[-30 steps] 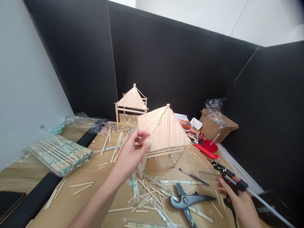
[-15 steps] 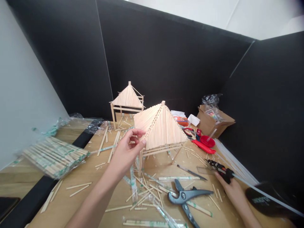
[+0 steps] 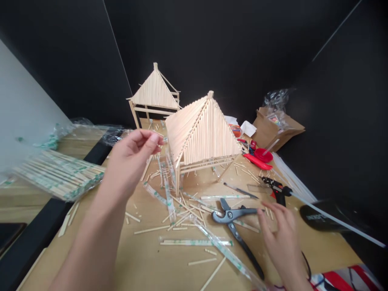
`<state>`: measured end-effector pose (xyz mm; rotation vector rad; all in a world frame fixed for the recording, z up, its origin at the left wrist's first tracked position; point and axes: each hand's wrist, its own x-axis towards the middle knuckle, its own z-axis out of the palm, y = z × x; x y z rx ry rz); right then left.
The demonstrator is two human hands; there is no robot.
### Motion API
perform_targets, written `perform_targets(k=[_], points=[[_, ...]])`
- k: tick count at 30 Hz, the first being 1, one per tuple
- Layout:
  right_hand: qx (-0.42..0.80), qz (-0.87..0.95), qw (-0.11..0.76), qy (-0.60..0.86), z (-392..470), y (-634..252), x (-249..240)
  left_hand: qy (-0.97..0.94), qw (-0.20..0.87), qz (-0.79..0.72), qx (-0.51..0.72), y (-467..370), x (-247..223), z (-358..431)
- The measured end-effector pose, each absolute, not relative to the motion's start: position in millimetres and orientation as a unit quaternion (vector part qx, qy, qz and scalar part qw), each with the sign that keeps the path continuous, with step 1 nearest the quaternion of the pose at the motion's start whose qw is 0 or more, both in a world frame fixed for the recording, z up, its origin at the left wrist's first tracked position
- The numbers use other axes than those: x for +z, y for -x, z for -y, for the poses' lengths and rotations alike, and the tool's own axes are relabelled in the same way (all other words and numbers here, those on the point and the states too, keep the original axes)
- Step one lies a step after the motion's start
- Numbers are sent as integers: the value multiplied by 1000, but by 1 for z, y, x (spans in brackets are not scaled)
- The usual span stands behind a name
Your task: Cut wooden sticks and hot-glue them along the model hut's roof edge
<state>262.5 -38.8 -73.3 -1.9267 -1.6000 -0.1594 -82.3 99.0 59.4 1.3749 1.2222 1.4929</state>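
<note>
My left hand is raised left of the nearer stick house, thumb and fingers pinched; something thin and pale may show at the fingertips, too small to name. That house has a pointed roof of close-laid wooden sticks on thin legs. My right hand has its fingers apart, beside the handle tip of the dark cutter, which lies on the table with its handles spread. Just beyond that hand, the black glue gun rests on the table with a long white glue stick out of its back.
A second stick house stands behind at left. Wrapped chopsticks lie at far left. Loose sticks and wrappers litter the wooden table. At back right are a cardboard box, red pliers and a red dish.
My left hand has left the near roof's edge and moved left. My right hand has let go of the glue gun and moved toward the cutter. The view has tilted down.
</note>
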Motion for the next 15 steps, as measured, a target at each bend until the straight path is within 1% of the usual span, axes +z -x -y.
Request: perform_targets(k=[4, 6, 10, 15], points=[[74, 727, 284, 621, 43, -216, -68, -541, 301, -479, 622, 91, 71, -85], [105, 762, 275, 577, 43, -199, -70, -535, 264, -485, 640, 89, 77, -77], [101, 798, 255, 537, 35, -180, -72, -525, 223, -474, 671, 84, 83, -66], [101, 807, 218, 539, 11, -170, -65, -538, 251, -441, 673, 87, 84, -64]])
